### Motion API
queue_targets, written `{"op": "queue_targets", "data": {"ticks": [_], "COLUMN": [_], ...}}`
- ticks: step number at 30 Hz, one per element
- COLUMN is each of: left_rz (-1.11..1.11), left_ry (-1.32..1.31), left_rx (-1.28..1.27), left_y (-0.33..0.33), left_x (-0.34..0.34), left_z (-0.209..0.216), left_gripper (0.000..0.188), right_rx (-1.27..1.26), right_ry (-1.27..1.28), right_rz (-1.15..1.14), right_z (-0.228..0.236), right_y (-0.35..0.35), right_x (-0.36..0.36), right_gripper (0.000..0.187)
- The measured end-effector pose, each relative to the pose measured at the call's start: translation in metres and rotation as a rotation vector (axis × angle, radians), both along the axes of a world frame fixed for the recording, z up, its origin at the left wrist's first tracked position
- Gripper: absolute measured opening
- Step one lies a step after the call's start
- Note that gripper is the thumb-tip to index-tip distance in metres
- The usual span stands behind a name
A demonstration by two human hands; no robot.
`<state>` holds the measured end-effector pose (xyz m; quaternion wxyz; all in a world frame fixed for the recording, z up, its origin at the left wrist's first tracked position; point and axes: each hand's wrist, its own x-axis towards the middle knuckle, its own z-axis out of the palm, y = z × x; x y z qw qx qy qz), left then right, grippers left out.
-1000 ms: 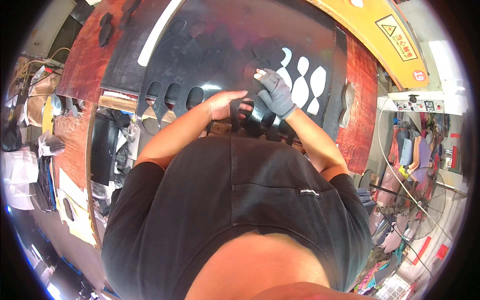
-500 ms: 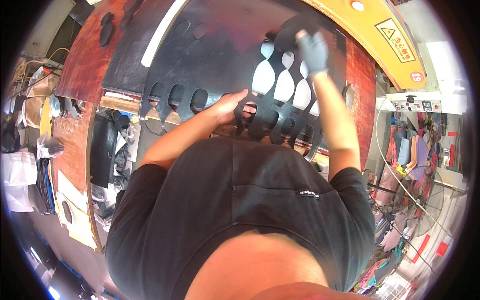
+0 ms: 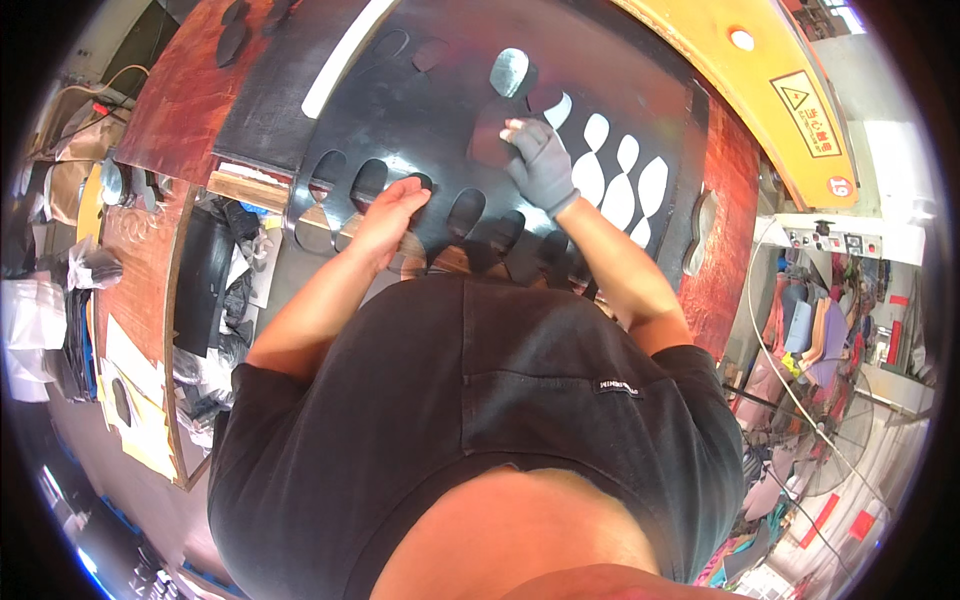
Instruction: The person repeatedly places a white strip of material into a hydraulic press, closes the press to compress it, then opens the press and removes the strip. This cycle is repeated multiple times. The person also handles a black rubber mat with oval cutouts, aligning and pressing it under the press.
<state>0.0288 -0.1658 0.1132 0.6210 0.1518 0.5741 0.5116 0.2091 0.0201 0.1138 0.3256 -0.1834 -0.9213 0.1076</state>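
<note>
A black sheet (image 3: 440, 120) with sole-shaped cutouts lies across the work surface in front of me. My left hand (image 3: 392, 218), bare, rests on its near part beside a row of dark cutouts (image 3: 467, 212); its fingers are stretched out. My right hand (image 3: 543, 170), in a grey fingerless glove, is over the middle of the sheet with its fingers curled. What lies under those fingertips, if anything, is hidden. Just beyond it is a shiny pale oval shape (image 3: 510, 72). To its right, white shows through several sole-shaped openings (image 3: 620, 200).
A yellow machine beam (image 3: 760, 80) with a lamp crosses the far right. A sole-shaped metal piece (image 3: 700, 235) stands on the reddish board at the right. A white strip (image 3: 345, 58) lies at the far left. Dark sole pieces (image 3: 232, 42) sit beyond it.
My left hand has moved left along the sheet's near part. My right hand has come left and nearer to me from the far right. The shiny oval shape now shows beyond it.
</note>
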Motion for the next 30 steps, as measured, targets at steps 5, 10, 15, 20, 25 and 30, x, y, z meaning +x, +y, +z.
{"op": "queue_targets", "data": {"ticks": [5,10,15,20,25,30], "left_rz": [-0.171,-0.471,-0.309,-0.268,-0.311,-0.409], "left_ry": [-0.166,-0.505,-0.617,-1.014,-1.124,-1.239], "left_rx": [-0.134,-0.043,0.044,0.16,0.247,0.351], "left_y": [0.033,0.045,0.047,0.057,0.062,0.065], "left_x": [-0.012,-0.015,-0.003,-0.008,-0.021,-0.019], "left_z": [-0.015,-0.02,-0.041,-0.059,-0.067,-0.063], "left_gripper": [0.047,0.048,0.046,0.043,0.045,0.046], "right_rx": [-0.307,-0.239,-0.149,-0.211,-0.279,-0.217], "right_ry": [0.121,0.079,-0.034,-0.103,-0.178,-0.246], "right_rz": [-0.09,-0.058,0.027,0.053,0.093,0.016], "right_z": [-0.026,-0.025,-0.021,-0.008,0.0,-0.001], "right_y": [0.004,-0.008,-0.02,-0.018,-0.02,-0.024], "right_x": [0.005,0.005,0.014,0.012,0.002,-0.003], "right_gripper": [0.038,0.044,0.052,0.055,0.067,0.072]}}
